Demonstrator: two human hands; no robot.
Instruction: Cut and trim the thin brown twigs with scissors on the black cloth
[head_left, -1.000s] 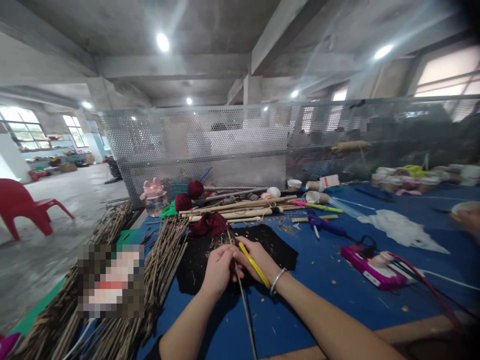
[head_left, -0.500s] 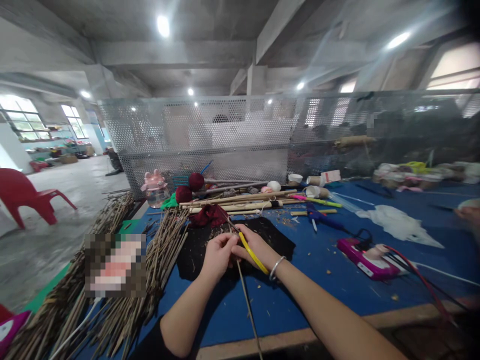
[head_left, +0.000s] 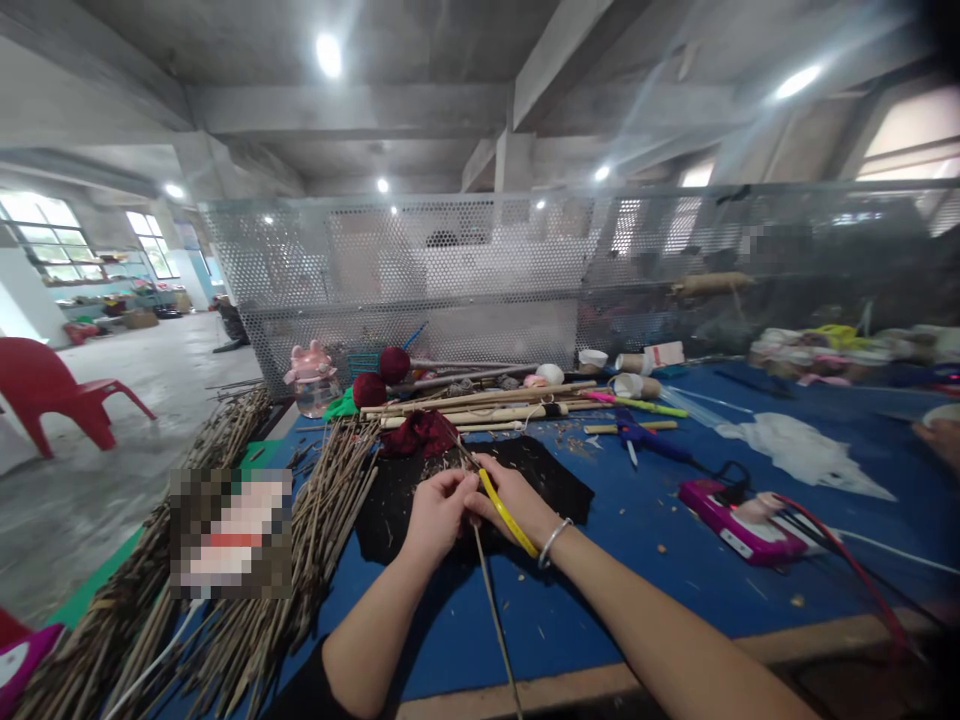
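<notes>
**Thin stick (head_left: 493,602) in bare fingers above a black cloth (head_left: 551,475)**

We find the thin stick at the middle of the scene, its upper end among the fingers, its length slanting down over the blue table (head_left: 637,580) and past the near edge. The left hand (head_left: 437,515) has thumb and fingers pinched narrow on the stick; exactly where they touch it, we cannot see. The right hand (head_left: 517,490) is curled around a yellow-handled tool (head_left: 507,515), the handle lying back toward a silver bracelet (head_left: 553,542) and the dark tip pointing away from us. The two hands meet at thumb and fingertips.

Beneath them we see the black cloth, littered with pale shavings, and a crumpled dark red cloth (head_left: 420,436) at its far left part. Beside it lies a loose bundle of sticks (head_left: 330,500), where a pixelated pink object (head_left: 232,535) rests.

Farther back we note pale rods (head_left: 495,413), two dark red balls (head_left: 394,365) and a clear jar with a pink top (head_left: 313,375). To the right are a blue glue gun (head_left: 652,441), a white plastic bag (head_left: 806,455) and a purple power strip (head_left: 739,525) with cables. At the right edge we make out part of another person's hand (head_left: 939,437). A perforated screen (head_left: 450,300) stands behind the table, and a red chair (head_left: 56,385) at far left.
</notes>
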